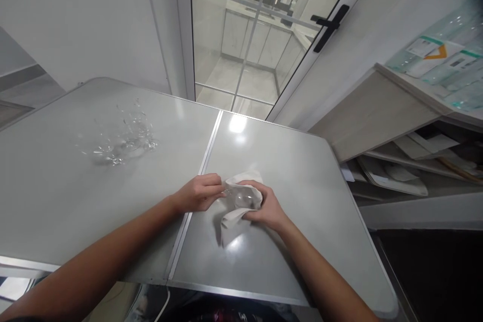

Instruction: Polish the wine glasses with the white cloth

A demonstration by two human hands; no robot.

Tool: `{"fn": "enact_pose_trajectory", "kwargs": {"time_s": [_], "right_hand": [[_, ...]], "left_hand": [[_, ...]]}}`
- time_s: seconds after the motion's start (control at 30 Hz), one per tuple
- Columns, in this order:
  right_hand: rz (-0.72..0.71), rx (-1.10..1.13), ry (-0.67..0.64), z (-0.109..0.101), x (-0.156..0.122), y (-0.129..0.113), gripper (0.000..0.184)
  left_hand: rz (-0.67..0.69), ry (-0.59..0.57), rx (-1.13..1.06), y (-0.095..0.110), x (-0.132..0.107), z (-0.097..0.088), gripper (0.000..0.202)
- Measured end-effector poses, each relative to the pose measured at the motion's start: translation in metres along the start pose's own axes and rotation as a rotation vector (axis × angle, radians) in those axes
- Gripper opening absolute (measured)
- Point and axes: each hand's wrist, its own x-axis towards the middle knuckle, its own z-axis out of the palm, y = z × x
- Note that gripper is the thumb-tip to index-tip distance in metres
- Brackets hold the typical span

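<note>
My right hand (267,208) is wrapped round a white cloth or paper wipe (232,229), pressing it about a clear, rounded glass (244,198). The glass lies on its side above the right table panel, partly hidden by the wipe and fingers. My left hand (202,192) is closed, its fingertips pinching the thin left end of the glass. Whether that end is a stem or a rim I cannot tell. On the left table panel stands a cluster of clear, see-through glassware (123,143), its single pieces hard to make out.
The grey table (298,171) has a metal seam (211,143) across it. Beyond its far edge is a glass door with a black handle (327,27). To the right, a wooden shelf (362,115) holds wrapped bottles (437,58) on top and flat items below.
</note>
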Motion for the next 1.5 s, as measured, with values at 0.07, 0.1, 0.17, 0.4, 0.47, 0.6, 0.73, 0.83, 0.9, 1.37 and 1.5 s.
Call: {"fn": "enact_pose_trajectory", "kwargs": {"time_s": [0.07,0.1,0.17,0.4,0.47,0.6,0.73,0.83,0.9,1.37,1.5], "right_hand": [[0.149,0.13,-0.01,0.002,0.0,0.002,0.054],[0.163,0.145,0.001,0.002,0.0,0.003,0.055],[0.075,0.06,0.059,0.001,-0.001,0.006,0.054],[-0.558,-0.342,0.056,-0.005,0.001,0.016,0.032],[-0.466,-0.24,0.066,-0.004,0.002,0.015,0.029],[0.016,0.118,-0.001,0.002,0.002,0.01,0.04],[0.268,0.242,0.065,0.007,0.001,0.008,0.045],[0.101,0.039,0.213,0.007,-0.002,0.006,0.054],[-0.102,-0.118,0.25,0.004,-0.003,0.006,0.052],[0.107,0.519,0.252,0.047,-0.011,0.028,0.045],[0.107,0.471,0.228,0.046,-0.012,0.021,0.032]], "left_hand": [[-0.026,0.006,-0.011,-0.001,-0.001,0.0,0.008],[-0.037,0.009,-0.02,-0.002,-0.001,0.001,0.008],[-0.066,0.014,-0.04,-0.003,-0.002,0.002,0.007],[-0.079,0.022,-0.044,-0.004,-0.004,0.004,0.006],[-0.034,0.018,-0.016,-0.003,-0.004,0.004,0.006],[0.023,0.007,-0.01,-0.002,-0.003,0.004,0.008],[-0.05,0.032,-0.055,-0.003,-0.001,0.005,0.005],[-0.121,0.083,-0.092,-0.004,0.0,0.006,0.003],[-0.158,0.113,-0.105,-0.004,0.0,0.005,0.003],[-0.73,-0.232,-0.575,0.016,0.009,0.02,0.028],[-0.632,-0.4,-0.64,0.024,0.012,0.014,0.048]]}}
